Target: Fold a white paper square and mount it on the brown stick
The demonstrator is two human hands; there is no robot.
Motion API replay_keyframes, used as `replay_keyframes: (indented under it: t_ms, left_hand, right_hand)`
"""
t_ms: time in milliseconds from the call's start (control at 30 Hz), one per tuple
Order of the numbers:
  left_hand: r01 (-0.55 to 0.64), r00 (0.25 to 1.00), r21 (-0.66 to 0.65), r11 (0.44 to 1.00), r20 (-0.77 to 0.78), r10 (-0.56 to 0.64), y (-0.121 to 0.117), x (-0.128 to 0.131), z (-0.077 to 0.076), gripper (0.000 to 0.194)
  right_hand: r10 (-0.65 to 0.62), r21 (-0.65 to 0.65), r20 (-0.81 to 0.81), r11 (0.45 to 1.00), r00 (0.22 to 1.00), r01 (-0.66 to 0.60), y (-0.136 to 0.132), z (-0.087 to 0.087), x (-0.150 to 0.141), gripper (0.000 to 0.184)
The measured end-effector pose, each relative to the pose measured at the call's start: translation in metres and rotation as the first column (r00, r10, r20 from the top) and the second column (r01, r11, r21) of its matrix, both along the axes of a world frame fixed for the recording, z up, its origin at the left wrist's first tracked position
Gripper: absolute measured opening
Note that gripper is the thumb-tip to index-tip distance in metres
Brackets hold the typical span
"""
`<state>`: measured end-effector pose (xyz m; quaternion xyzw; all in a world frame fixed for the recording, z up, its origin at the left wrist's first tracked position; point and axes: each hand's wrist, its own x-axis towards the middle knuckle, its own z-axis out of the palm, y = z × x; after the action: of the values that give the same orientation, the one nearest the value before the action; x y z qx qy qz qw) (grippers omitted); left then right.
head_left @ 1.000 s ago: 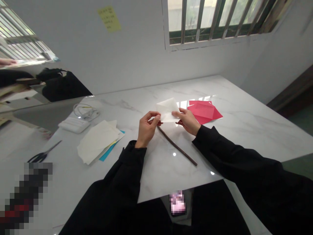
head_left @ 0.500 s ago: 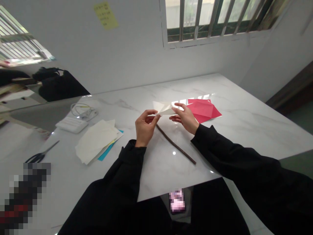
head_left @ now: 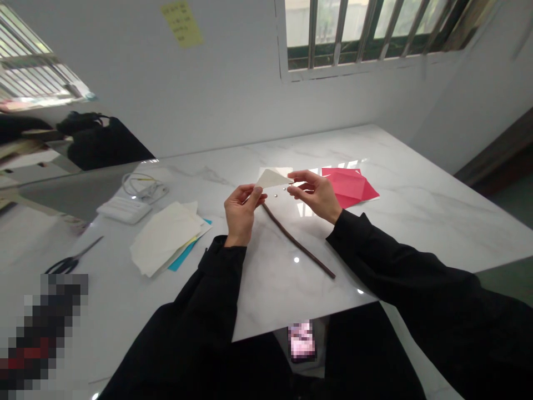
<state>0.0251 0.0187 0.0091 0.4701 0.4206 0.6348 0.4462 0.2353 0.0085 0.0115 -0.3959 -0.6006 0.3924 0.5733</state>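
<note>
A small folded piece of white paper [head_left: 270,179] is held above the white marble table [head_left: 395,222] between both hands. My left hand [head_left: 239,210] pinches its left corner with thumb and forefinger. My right hand [head_left: 316,193] pinches its right tip, the other fingers curled. Just under the hands a thin dark brown stick [head_left: 297,243] lies slantwise on the table. A folded red paper [head_left: 348,185] rests flat to the right of my right hand.
A stack of white sheets over a blue one [head_left: 166,236] lies left of my left hand. Farther left are a white keypad-like device [head_left: 124,209], a coiled white cable [head_left: 144,186] and black scissors [head_left: 70,258]. A phone [head_left: 301,340] sits below the table's near edge.
The white paper has turned from facing me to lying nearly flat and now looks like a narrow triangle. Both hands shifted slightly left and kept their pinch on it.
</note>
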Motion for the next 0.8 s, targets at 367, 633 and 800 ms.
replay_keyframes:
  t_ms: [367,633,800]
  left_hand:
    - [0.032,0.999,-0.011,0.999,0.036,-0.032,0.002,-0.001,0.002,0.042]
    - [0.05,0.998,-0.027,0.998,0.048,-0.049,0.0,-0.001,0.001,0.039]
    - [0.087,0.992,-0.051,0.995,0.098,-0.082,0.001,-0.002,-0.001,0.05]
  right_hand:
    - [-0.094,0.106,0.072,0.991,0.993,0.086,0.011,-0.011,0.002,0.042]
    - [-0.078,-0.003,-0.03,0.997,0.996,0.078,0.007,-0.008,-0.003,0.047]
    - [-0.033,-0.054,-0.097,0.998,0.995,0.028,0.009,-0.011,-0.004,0.047]
